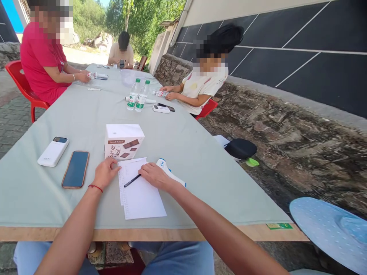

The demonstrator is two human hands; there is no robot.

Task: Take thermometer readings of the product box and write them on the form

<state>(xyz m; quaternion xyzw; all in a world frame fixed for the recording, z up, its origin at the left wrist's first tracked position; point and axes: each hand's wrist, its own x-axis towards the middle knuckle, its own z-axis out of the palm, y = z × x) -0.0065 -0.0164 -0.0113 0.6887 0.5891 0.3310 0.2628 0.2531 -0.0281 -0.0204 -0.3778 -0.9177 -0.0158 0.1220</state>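
On the brown band (116,141) of the white box (125,140) we read "NutriMation"; below it, "Su-per Meal" runs sideways up the same face. The two bottles (133,98) bear green-and-white labels with red marks too small for us to read. We also note fine print, illegible here, on the white device (53,152), along the black pen (132,181), down the paper's (145,204) left margin, and on the green sticker (279,226) at the table's (229,191) near edge.

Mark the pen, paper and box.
pen (132,181): head view, middle of its exposed barrel
paper (143,196): head view, top sheet, below the pen
box (125,144): head view, printed front face
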